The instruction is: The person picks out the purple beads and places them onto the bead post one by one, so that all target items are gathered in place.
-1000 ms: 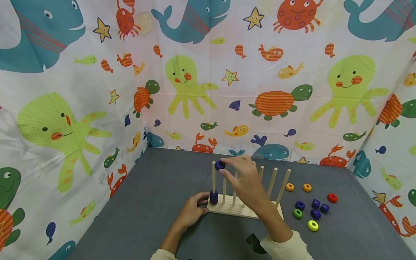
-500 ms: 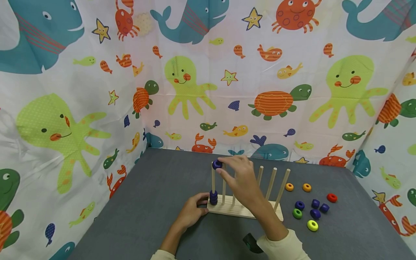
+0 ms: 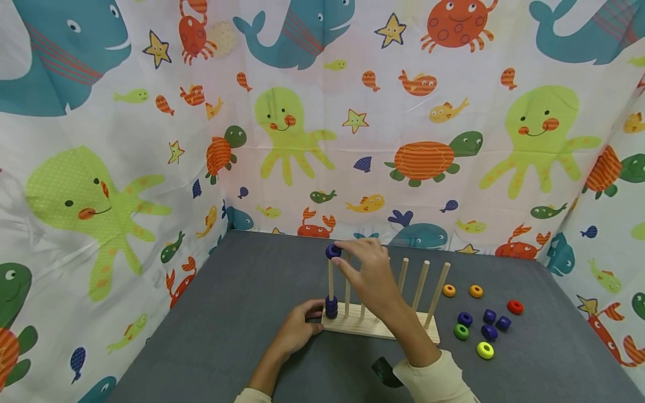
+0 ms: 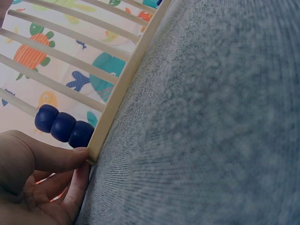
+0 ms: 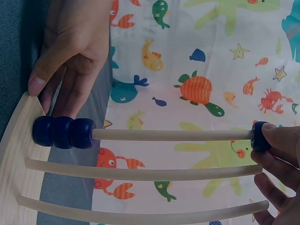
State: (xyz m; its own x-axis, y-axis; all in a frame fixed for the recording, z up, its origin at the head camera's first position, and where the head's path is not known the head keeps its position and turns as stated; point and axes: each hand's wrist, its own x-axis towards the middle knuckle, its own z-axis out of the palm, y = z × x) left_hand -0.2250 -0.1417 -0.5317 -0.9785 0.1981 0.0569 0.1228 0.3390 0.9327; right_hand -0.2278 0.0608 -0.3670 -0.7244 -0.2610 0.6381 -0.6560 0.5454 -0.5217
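the right hand (image 3: 370,277) pinches a bead (image 3: 333,251) at the tip of the nine-o'clock peg (image 3: 331,275), above three stacked beads (image 3: 331,307); the left hand (image 3: 297,329) grips the rack (image 3: 355,325) at nine o'clock. threading seems in hand; next likely calls for aligning, then lowering toward six.

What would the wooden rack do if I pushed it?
The rack would probably stay stiff, as it looks like solid wood. A push high up might tip it, since its pegs stand tall on a narrow base. The left hand gripping one end would likely steady it.
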